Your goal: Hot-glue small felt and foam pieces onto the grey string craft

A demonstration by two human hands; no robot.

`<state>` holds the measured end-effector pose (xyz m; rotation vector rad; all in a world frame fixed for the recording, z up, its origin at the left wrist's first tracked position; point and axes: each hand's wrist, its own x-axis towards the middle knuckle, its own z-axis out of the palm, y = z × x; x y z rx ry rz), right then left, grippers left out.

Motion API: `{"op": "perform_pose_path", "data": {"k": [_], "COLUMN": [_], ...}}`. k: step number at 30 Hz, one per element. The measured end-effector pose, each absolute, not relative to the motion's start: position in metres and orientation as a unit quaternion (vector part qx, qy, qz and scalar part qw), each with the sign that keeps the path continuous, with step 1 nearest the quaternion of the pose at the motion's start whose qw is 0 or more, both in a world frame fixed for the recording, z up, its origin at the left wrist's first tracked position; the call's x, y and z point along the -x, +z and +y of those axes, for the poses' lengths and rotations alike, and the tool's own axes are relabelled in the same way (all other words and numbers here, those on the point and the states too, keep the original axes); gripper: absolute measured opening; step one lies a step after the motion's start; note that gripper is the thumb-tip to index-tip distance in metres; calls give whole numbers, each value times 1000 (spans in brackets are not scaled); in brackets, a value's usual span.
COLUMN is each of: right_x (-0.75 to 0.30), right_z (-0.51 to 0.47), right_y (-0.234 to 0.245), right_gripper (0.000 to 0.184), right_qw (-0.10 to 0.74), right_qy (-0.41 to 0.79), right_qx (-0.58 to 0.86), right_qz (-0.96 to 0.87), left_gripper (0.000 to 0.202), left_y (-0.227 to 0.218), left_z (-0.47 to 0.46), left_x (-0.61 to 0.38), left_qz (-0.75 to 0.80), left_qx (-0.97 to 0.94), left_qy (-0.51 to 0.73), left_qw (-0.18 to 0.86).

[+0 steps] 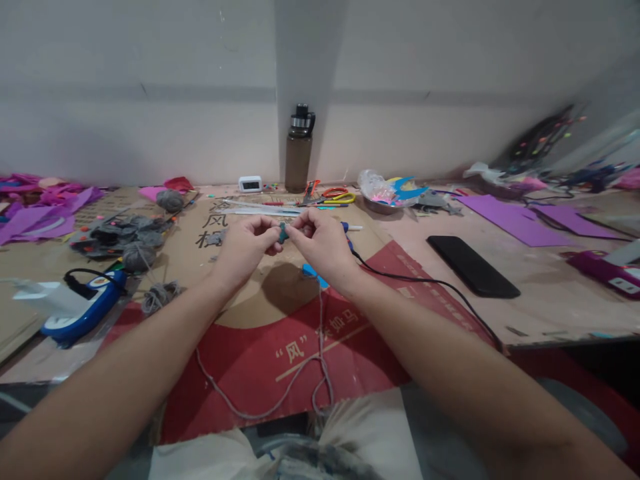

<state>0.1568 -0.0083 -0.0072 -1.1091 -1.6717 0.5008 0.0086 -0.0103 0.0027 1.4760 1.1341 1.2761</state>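
Observation:
My left hand and my right hand meet over a flattened cardboard sheet. Both pinch a small teal piece between their fingertips. A grey yarn strand hangs from below my right hand and loops down over the red print toward my lap. A blue scrap lies on the cardboard just under my right wrist.
Grey yarn balls and a blue glue gun lie left. A black phone and purple sheets lie right. A brown bottle, scissors, a small clock and a foil bowl line the wall. A black cable runs right.

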Motion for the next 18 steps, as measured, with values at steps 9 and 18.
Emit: {"op": "perform_pose_path", "data": {"k": [9,18], "right_x": [-159,-165], "right_z": [1,7], "right_y": [-8,-10], "right_gripper": [16,15], "right_qw": [496,500], "right_qy": [345,472], "right_qx": [439,456], "right_qz": [-665,-565], "left_gripper": [14,27], "left_y": [2,7], "left_z": [-3,7], "left_x": [0,12], "left_qz": [396,377], "left_qx": [-536,-481], "left_qy": [436,424], "left_qw": [605,669]}}
